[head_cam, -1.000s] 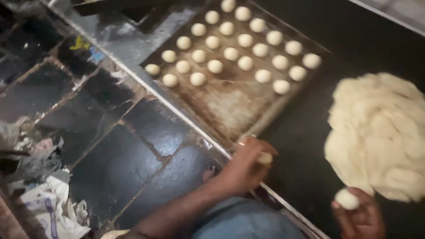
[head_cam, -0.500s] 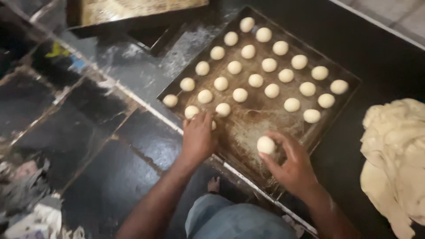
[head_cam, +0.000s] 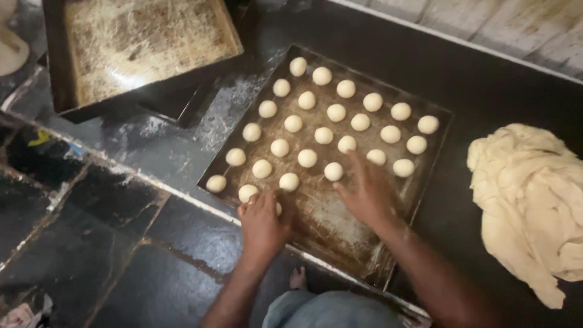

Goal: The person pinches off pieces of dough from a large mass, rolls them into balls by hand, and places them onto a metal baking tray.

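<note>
The left hand [head_cam: 262,220] curls over a dough ball [head_cam: 277,208] on the tray [head_cam: 340,243], apparently clasping it. The right hand [head_cam: 364,193], fingers spread, presses nothing visible. Set balls evenly, just below the last row.

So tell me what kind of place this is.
Probably a bakery's work area. A large tray holds rows of small dough balls, a big dough mass lies on the dark counter, and a second floured tray sits nearby.

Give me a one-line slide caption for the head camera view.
Left hand and right hand rest on a dark baking tray lined with rows of dough balls; dough mass alongside.
</note>
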